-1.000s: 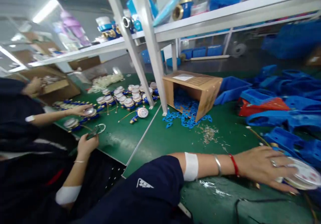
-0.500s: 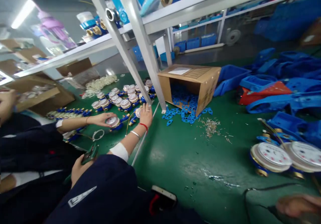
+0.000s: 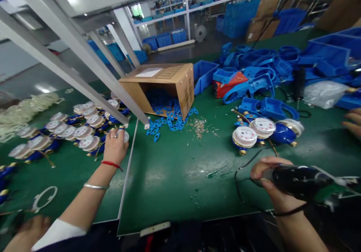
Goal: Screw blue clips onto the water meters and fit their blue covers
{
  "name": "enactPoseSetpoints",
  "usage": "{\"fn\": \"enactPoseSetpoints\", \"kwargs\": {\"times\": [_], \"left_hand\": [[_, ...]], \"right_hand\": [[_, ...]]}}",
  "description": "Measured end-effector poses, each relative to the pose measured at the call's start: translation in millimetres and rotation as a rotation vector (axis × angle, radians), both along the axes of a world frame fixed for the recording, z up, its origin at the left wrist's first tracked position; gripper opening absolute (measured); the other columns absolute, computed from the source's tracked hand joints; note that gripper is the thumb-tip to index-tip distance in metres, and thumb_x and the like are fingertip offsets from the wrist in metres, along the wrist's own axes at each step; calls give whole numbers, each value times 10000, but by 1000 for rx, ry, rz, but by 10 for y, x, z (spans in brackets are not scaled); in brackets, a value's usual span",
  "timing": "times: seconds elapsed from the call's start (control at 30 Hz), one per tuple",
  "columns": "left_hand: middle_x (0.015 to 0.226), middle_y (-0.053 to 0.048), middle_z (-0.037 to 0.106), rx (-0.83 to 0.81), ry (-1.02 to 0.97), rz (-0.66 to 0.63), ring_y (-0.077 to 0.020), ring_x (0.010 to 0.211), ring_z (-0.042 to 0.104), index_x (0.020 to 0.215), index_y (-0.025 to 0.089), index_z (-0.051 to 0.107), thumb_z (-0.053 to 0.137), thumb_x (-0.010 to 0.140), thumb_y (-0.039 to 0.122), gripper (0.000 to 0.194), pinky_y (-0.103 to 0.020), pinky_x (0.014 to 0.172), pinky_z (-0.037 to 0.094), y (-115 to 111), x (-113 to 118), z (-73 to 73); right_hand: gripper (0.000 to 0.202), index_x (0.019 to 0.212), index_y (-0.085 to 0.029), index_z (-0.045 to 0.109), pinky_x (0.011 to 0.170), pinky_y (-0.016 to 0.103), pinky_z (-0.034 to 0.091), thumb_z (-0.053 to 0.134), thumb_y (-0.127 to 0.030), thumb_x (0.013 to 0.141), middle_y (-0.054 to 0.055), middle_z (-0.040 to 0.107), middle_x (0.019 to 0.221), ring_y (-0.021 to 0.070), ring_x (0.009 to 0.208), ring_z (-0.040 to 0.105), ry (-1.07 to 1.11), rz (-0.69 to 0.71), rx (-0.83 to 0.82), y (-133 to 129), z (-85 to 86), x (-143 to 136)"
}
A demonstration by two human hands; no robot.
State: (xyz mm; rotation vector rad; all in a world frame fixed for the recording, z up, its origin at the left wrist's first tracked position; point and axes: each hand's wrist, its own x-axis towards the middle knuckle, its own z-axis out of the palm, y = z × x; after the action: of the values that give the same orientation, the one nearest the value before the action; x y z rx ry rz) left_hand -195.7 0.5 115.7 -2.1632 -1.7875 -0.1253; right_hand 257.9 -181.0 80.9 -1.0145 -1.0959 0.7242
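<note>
My left hand [image 3: 114, 148] reaches forward and is closed over a water meter [image 3: 125, 135] with a white dial, at the edge of a group of similar meters [image 3: 70, 129], just beside the foot of a slanted shelf strut [image 3: 84, 56]. My right hand [image 3: 269, 184] is low at the right, wrapped around a black power tool [image 3: 300, 180] whose black cable [image 3: 239, 176] loops over the green mat. Three water meters [image 3: 245, 136] with blue bodies and brass ends stand a little beyond that hand.
A cardboard box [image 3: 169, 81] lies on its side with blue plastic pieces [image 3: 166, 118] spilling out, beside small metal parts [image 3: 200, 126]. Blue housings [image 3: 254, 67] are heaped at the back right. Other people's hands show at the bottom left [image 3: 25, 233] and right edge [image 3: 352, 122].
The view has swung right and closer. My left hand stays on the meter by the strut. My right hand has risen into view, holding the black tool.
</note>
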Motion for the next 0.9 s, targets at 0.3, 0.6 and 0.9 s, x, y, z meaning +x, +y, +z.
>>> {"fn": "enactPoseSetpoints", "kwargs": {"times": [0.3,0.6,0.9], "left_hand": [[1353,-129,442,-113,-34,-891,-322,1334,304,1303,170,410,486,839,72,481,-543,1055,381,-1001,1213,290],[1352,-18,492,-212,27,-1500,-270,1302,380,1061,209,648,443,916,211,251,-444,1058,390,-1265,2033,-93],[1363,-19,485,-195,-11,-1490,-199,1308,376,1143,246,600,396,921,192,306,-394,1069,352,-1011,1929,0]], "right_hand": [[376,1026,-229,570,533,337,469,685,-256,669,-3,601,627,183,555,565,5,-27,-10,60,40,-29],[384,994,-199,614,443,339,464,702,-235,621,-4,611,567,192,466,555,-8,-65,110,90,23,-38],[415,964,-233,656,466,392,464,738,-226,557,7,635,595,239,517,577,-17,-79,-11,63,119,-108]]}}
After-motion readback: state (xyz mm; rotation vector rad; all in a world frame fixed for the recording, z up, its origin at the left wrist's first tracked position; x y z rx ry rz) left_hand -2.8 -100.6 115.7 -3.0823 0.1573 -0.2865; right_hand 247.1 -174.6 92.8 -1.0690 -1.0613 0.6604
